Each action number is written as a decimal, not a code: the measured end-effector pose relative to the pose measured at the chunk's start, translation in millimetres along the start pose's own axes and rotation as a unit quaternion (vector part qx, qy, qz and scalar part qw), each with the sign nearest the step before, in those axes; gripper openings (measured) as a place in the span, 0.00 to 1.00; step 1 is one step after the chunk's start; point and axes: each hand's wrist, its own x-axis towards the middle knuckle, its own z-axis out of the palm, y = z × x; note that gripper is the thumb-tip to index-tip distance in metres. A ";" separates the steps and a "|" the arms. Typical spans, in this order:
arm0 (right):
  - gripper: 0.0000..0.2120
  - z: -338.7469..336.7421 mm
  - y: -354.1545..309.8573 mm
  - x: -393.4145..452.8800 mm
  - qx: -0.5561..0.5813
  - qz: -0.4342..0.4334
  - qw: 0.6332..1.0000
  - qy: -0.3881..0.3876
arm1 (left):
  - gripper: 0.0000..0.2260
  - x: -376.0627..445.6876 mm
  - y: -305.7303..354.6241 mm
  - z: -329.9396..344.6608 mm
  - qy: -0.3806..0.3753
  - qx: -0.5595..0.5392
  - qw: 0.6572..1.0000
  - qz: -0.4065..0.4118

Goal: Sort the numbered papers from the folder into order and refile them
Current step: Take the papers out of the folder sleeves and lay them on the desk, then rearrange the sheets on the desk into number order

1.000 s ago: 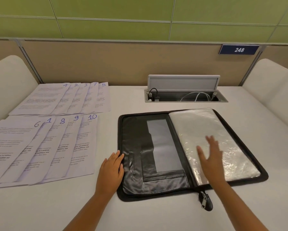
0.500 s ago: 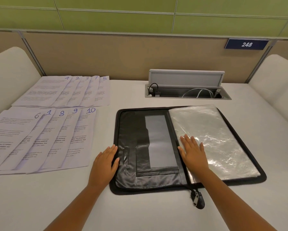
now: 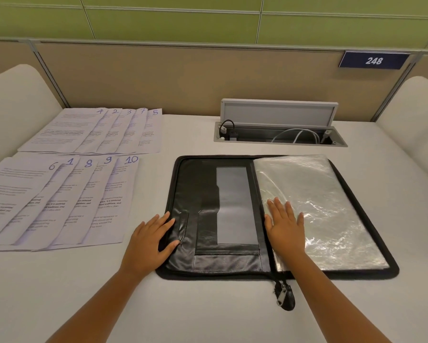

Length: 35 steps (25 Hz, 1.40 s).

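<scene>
Change: right hand (image 3: 286,225), raised over the sleeves a second ago, now lies flat on them; left hand (image 3: 149,240) has barely shifted.
Surface (image 3: 208,310): matte off-white, smooth, rounded pale edges at 9 and 3 o'clock.
Folder (image 3: 208,211): black leather-like zip case, rectangular with rounded corners, lying open at centre; creased glossy pockets and a grey panel on its left half.
Plastic sleeves (image 3: 319,206): clear, crinkled, shiny stack filling the folder's right half; what they hold is lost in glare.
Papers (image 3: 59,199): thin white printed sheets at 9 to 10 o'clock, fanned in two overlapping rows, blue handwritten numbers 4, 2, 3, 7, 5 behind and 6, 1, 8, 9, 10 in front; body text too small to read, leftmost sheets cut off by the frame.
Cable box (image 3: 279,131): grey metal recess at 1 o'clock, lid tilted up, white and black cables partly hidden inside.
Left grip: fingers straight, flat across the folder's left edge, holding nothing.
Right grip: fingers spread, palm pressing the sleeves near the spine, holding nothing.
Zip pull (image 3: 283,294): small metal tab at 5 o'clock, beside the right forearm.
</scene>
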 end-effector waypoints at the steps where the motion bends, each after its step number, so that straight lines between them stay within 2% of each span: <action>1: 0.24 0.3 -1.0 -0.6 0.001 0.004 1.000 0.002 | 0.33 0.2 -0.2 0.3 0.001 -0.003 1.000 -0.005; 7: 0.24 0.3 -1.2 -1.3 0.017 0.010 1.000 0.012 | 0.33 0.3 0.7 3.5 0.017 -0.031 0.999 -0.037; 16: 0.24 1.5 -0.9 -2.9 0.009 0.020 1.000 0.017 | 0.28 -0.4 6.1 -0.4 0.052 -0.059 0.996 -0.030; 20: 0.26 -5.4 -56.2 -5.2 0.139 0.137 0.979 0.053 | 0.17 0.7 15.9 -4.3 0.090 -0.116 0.989 -0.020; 23: 0.28 -2.2 -130.4 -14.9 0.165 0.118 0.976 0.080 | 0.13 -8.3 4.2 -17.1 0.144 -0.171 0.975 0.011; 27: 0.26 20.8 -242.1 -23.5 0.135 0.027 0.989 0.060 | 0.13 -14.2 -88.7 -62.5 0.224 -0.169 0.960 0.010; 29: 0.25 38.8 -292.1 -21.9 0.140 -0.016 0.989 0.038 | 0.17 -10.5 -151.5 -85.8 0.238 -0.136 0.961 -0.024; 32: 0.30 63.3 -362.5 -17.7 0.191 -0.056 0.980 -0.007 | 0.20 -4.9 -239.4 -109.2 0.209 -0.060 0.972 -0.088; 35: 0.45 84.2 -412.9 -12.6 0.172 -0.085 0.981 -0.013 | 0.20 -16.2 -302.4 -117.2 0.126 0.012 0.983 -0.131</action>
